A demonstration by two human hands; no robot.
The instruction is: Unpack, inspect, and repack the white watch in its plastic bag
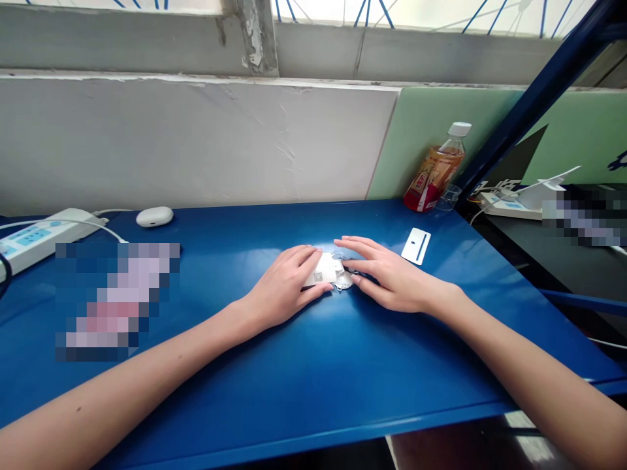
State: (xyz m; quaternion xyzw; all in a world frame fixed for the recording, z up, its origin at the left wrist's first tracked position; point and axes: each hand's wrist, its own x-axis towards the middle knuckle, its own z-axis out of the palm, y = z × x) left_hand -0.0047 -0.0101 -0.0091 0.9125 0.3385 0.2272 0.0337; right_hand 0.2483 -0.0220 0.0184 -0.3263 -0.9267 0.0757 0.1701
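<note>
A small white packet (323,269) with a printed code lies on the blue table (294,365), with crumpled clear plastic wrap (343,279) at its right end. My left hand (284,287) lies flat on the packet's left side, fingers stretched out over it. My right hand (386,274) rests palm down just right of it, fingers extended and touching the plastic wrap. Neither hand is curled around anything.
A white card with a slot (416,245) lies right of my hands. A bottle of amber drink (435,171) stands at the back right. A white earbud case (154,216) and a power strip (39,238) sit at the left. A dark blue frame post (539,91) slants at the right.
</note>
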